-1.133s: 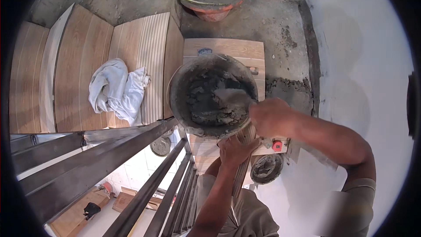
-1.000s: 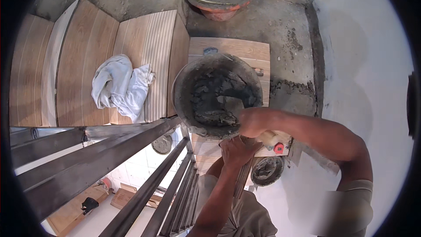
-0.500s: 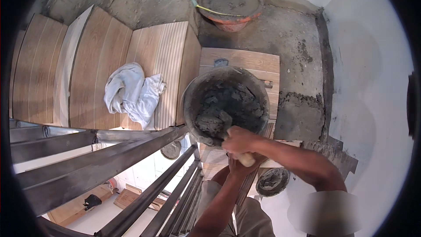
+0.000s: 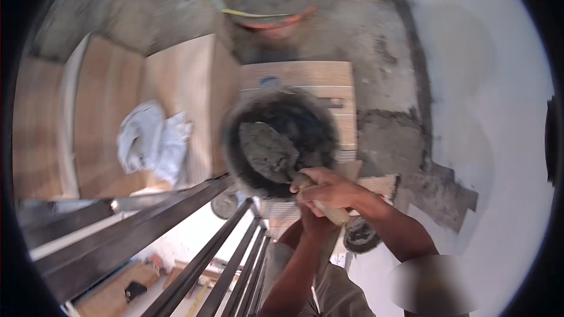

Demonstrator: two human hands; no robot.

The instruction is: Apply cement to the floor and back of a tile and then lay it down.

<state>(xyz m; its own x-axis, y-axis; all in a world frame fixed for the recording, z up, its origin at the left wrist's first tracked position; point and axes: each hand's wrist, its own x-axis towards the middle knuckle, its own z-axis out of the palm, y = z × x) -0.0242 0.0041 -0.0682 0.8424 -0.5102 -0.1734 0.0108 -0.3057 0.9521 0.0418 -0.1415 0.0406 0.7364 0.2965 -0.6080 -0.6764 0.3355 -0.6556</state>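
Ahead of the right hand (image 4: pixel 322 191), a wood-patterned step (image 4: pixel 299 70) carries a dark bucket (image 4: pixel 235 161), just beyond the grip; past the bucket lie a small blue thing (image 4: pixel 269 81) and, farther right, a small blurred object (image 4: pixel 336 103). Farthest from the grip, a rough grey floor (image 4: pixel 346 41) bears an orange bucket (image 4: pixel 277 28). Leftward, a wooden-looking stair (image 4: pixel 176 76) holds a crumpled white cloth (image 4: pixel 141 135).
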